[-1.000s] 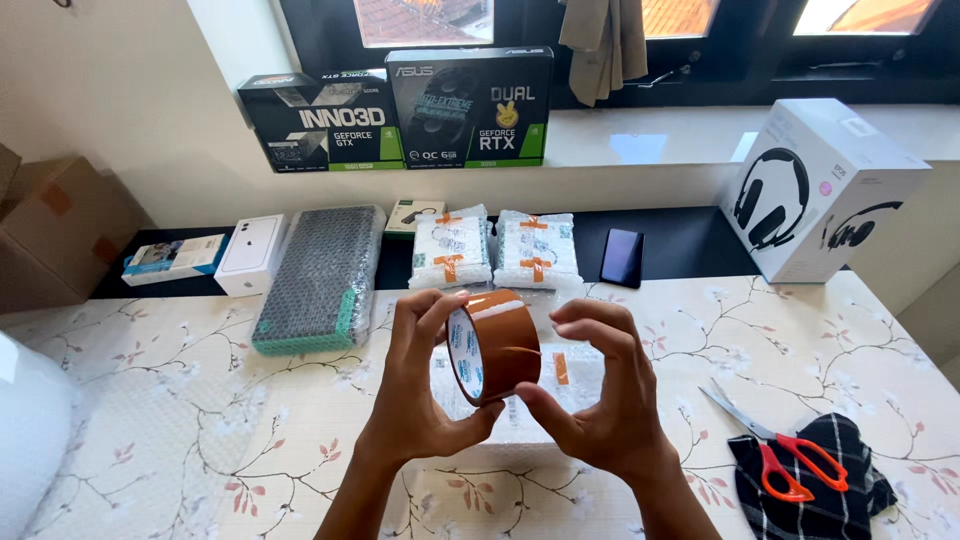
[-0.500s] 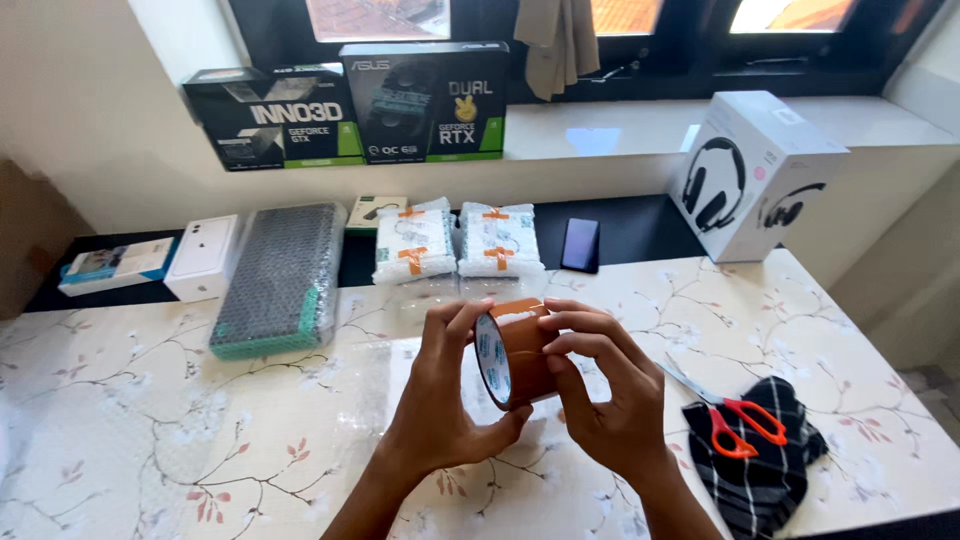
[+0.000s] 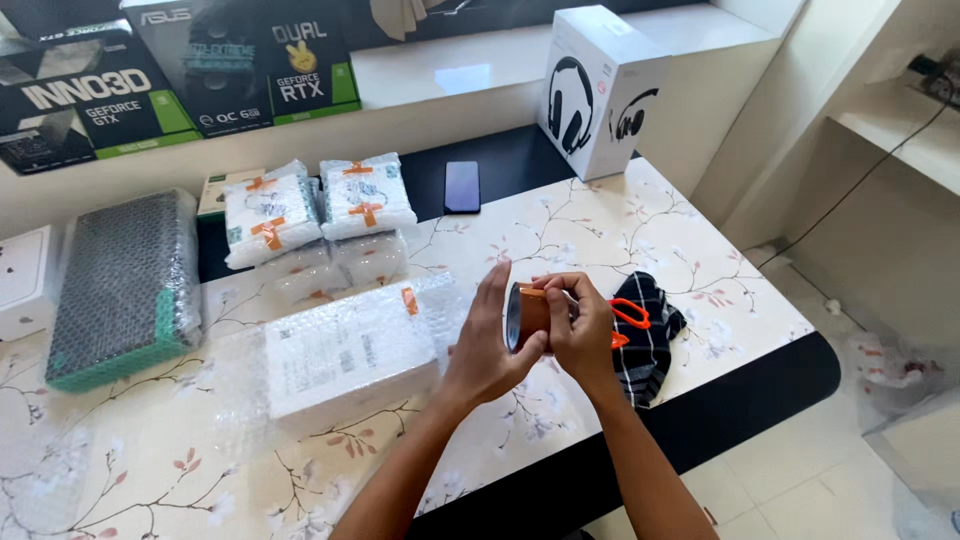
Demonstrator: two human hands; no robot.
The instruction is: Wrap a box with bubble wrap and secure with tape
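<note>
— Tape roll (image 3: 527,314), brown, held up over the tabletop (image 3: 620,230) between both hands; how much of it can you see?

— Only its left rim and a strip of its side. The right hand (image 3: 581,325) covers the rest, and its fingers (image 3: 560,290) curl over the top edge, clenched on the roll. Whether a loose end is lifted I cannot tell.

— And the left hand (image 3: 487,350)?

— It cups the roll from the left and beneath, thumb under the rim, fingers straight up beside the open face. So the roll sits between the two palms, touching both.

— What lies just behind?

— Orange-handled scissors (image 3: 628,316), mostly hidden by the right hand, rest on a dark checked cloth (image 3: 648,335). Left of the hands lies a flat box in bubble wrap (image 3: 345,350). Farther off are small wrapped parcels (image 3: 312,205), a dark phone (image 3: 462,186) and a white headphone box (image 3: 598,90), shut, its contents unseen.
</note>
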